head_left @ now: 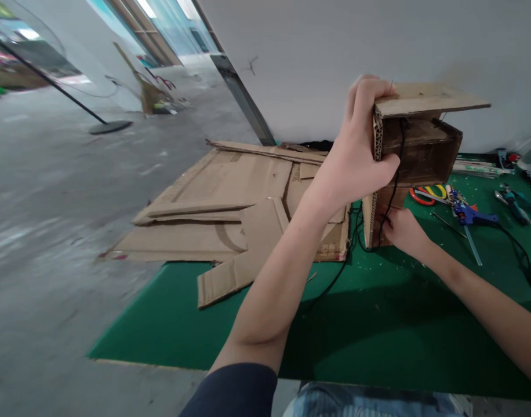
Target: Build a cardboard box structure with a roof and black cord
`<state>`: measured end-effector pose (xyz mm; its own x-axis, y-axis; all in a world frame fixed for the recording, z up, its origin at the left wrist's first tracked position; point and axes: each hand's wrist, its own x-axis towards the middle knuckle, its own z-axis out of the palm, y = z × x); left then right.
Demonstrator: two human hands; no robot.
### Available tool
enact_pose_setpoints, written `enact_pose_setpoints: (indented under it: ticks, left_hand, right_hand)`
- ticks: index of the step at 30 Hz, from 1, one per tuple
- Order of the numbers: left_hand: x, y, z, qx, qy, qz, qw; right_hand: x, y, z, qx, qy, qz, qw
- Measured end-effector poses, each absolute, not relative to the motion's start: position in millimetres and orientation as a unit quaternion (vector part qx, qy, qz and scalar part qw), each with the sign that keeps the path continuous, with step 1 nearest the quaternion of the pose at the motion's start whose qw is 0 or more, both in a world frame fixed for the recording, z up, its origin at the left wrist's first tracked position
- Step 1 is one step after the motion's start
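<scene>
A cardboard box structure (426, 165) stands upright on the green table, with a flat cardboard flap on top and an open compartment beneath. My left hand (356, 145) grips its upper left edge, fingers over the top and thumb round the front. A thin black cord (395, 184) hangs down the front of the structure and runs onto the table. Low in the structure's open lower part, my right hand (402, 230) has its fingers curled together at the cord, seemingly pinching it; the fingertips are partly hidden.
Flat cardboard sheets (231, 179) cover the table's left side, a cut strip (226, 281) among them. On the right lie scissors (426, 196), a blue glue gun (469, 214) with a glue stick, and pliers (513, 202). A white wall (335, 52) rises behind the green table (161, 330).
</scene>
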<state>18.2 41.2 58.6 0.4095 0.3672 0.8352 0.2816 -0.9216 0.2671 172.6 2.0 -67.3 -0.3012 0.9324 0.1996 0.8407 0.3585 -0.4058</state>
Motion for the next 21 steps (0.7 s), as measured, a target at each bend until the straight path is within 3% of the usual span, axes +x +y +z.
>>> enact_pose_setpoints:
  ticks: [10,21]
  left_hand:
    - [19.1,41.4,59.6,0.834,0.194,0.516,0.009]
    - [21.5,40.7,60.5,0.826,0.187,0.529,0.048]
  right_hand:
    - [173.9,6.3,-72.9,-0.543,-0.796,0.121,0.238]
    - [170.6,2.9,-68.8,-0.566,-0.792,0.124,0.192]
